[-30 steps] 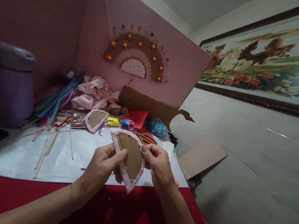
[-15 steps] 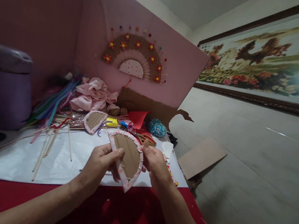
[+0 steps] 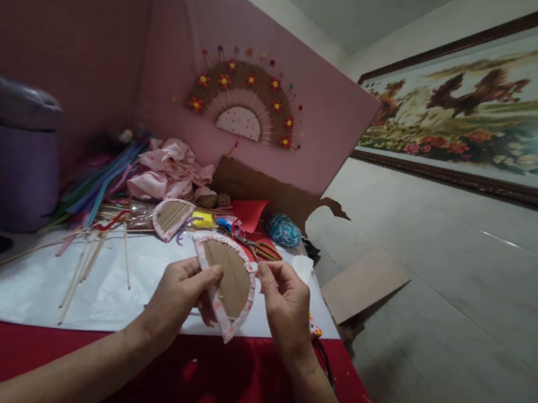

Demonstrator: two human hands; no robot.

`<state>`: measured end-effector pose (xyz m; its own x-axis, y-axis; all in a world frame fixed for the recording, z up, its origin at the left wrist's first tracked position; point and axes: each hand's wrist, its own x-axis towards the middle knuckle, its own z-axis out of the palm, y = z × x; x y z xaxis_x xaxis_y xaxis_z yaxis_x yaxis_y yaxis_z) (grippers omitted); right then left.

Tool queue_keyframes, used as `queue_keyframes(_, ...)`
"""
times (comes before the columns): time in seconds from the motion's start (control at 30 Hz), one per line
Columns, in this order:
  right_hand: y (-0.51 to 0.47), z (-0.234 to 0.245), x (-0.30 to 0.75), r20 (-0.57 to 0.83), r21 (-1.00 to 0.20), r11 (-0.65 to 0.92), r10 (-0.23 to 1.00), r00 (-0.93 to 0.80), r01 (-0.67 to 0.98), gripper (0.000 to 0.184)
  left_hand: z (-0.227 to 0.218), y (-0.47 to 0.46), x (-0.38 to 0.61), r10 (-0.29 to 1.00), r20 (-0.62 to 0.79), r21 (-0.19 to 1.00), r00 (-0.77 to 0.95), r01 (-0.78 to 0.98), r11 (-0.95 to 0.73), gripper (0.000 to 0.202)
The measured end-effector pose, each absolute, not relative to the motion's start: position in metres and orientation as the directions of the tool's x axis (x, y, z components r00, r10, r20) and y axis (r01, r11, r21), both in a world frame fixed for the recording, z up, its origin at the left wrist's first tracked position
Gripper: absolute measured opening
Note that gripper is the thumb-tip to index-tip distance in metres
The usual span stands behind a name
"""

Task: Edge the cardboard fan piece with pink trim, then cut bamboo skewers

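A fan-shaped piece of brown cardboard (image 3: 232, 278) with a pink patterned fabric edge is held up over the table. My left hand (image 3: 178, 299) grips its left edge, thumb on the fabric border. My right hand (image 3: 284, 301) pinches the fabric at the right edge with thumb and fingers closed. A second, smaller fabric-edged cardboard piece (image 3: 172, 216) lies flat further back on the white paper (image 3: 98, 290).
Thin wooden sticks (image 3: 83, 261), coloured strips, crumpled pink cloth (image 3: 167, 169), blue yarn (image 3: 283, 229), scissors (image 3: 257, 247) and red paper crowd the back. A purple bin (image 3: 14, 150) stands left. A decorated fan hangs on the pink board (image 3: 244, 100). Red tablecloth (image 3: 220, 389) covers the front; the floor drops right.
The cardboard piece has shifted slightly left and up. My right hand has slid its pinch along the right fabric edge; my left hand keeps its grip.
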<state>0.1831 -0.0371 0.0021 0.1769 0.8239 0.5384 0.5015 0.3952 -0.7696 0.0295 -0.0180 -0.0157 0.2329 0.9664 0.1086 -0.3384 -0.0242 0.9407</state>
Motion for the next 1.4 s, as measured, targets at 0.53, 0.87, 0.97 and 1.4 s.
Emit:
queue_keyframes(0.53, -0.045, 0.001, 0.182, 0.694, -0.443, 0.421, 0.720, 0.005, 0.792, 0.016, -0.010, -0.029, 0.032, 0.961, 0.215, 0.967, 0.173, -0.172, -0.186, 0.025)
queue_keyframes(0.87, -0.041, 0.002, 0.186, 0.636, -0.542, 0.395, 0.770, 0.054, 0.742, 0.023, -0.009, -0.028, 0.032, 0.968, 0.164, 0.969, 0.188, -0.215, -0.122, 0.026)
queue_keyframes(0.97, -0.042, 0.003, 0.185, 0.662, -0.485, 0.399, 0.749, 0.029, 0.778, 0.020, -0.010, -0.028, 0.032, 0.966, 0.170, 0.968, 0.193, -0.215, -0.127, 0.026)
queue_keyframes(1.4, -0.043, 0.004, 0.185, 0.658, -0.469, 0.398, 0.753, 0.011, 0.788, 0.016, -0.011, -0.028, 0.032, 0.970, 0.142, 0.968, 0.197, -0.232, -0.095, 0.026)
